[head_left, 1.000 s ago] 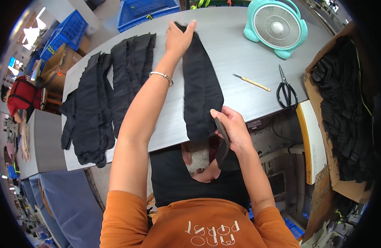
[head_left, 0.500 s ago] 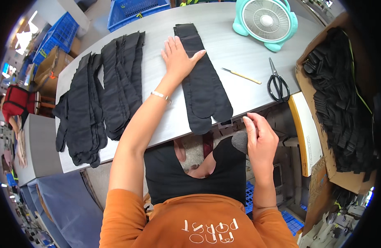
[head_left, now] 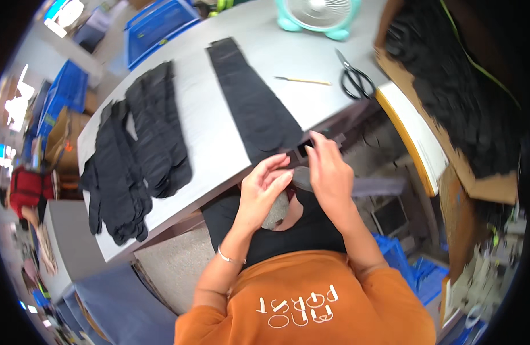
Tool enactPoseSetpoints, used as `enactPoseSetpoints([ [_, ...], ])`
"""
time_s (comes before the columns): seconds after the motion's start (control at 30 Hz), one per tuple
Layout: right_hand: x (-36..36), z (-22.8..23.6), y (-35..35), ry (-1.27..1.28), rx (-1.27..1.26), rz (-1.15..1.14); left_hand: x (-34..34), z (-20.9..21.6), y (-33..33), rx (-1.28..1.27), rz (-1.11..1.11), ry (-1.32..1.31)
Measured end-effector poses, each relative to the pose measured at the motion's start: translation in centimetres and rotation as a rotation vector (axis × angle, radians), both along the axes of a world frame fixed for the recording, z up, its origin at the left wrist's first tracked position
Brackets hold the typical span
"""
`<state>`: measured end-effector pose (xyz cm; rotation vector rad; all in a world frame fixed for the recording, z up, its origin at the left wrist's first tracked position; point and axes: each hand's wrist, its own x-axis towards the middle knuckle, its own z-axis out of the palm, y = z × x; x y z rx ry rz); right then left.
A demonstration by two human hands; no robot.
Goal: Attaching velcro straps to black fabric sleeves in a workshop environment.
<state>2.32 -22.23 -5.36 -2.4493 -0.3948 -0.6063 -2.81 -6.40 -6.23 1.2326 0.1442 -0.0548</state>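
Observation:
A stack of long black socks [head_left: 247, 95] lies flat on the table, its rounded ends at the front edge. My left hand [head_left: 262, 192] is just in front of that edge, fingers bent and thumb apart, with nothing visible in it. Beside it, my right hand [head_left: 332, 175] has thumb and fingertips drawn together; whatever they pinch is blurred and too small to name. A grey rounded patch [head_left: 302, 179] shows between the hands, partly hidden. To the left lie two overlapping piles of black socks, an outer pile [head_left: 118, 172] and an inner pile [head_left: 158, 129].
On the grey table [head_left: 207, 138] lie a thin yellow-handled tool [head_left: 304, 80] and black-handled scissors [head_left: 357, 80]. A mint-green fan [head_left: 319, 14] stands at the back. At the right is a cardboard box [head_left: 414, 98] of black pieces. Blue crates [head_left: 155, 31] stand beyond the table.
My left hand has left the sock stack and come down beside my right hand. My right hand has moved slightly up and left. The view has shifted and turned.

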Motion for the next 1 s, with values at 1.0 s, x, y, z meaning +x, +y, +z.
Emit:
enactPoseSetpoints([
  [1.0,-3.6,-2.8,-3.0,0.519,0.298,0.319,-1.8,-2.7,-2.0,0.217,0.212,-0.006],
])
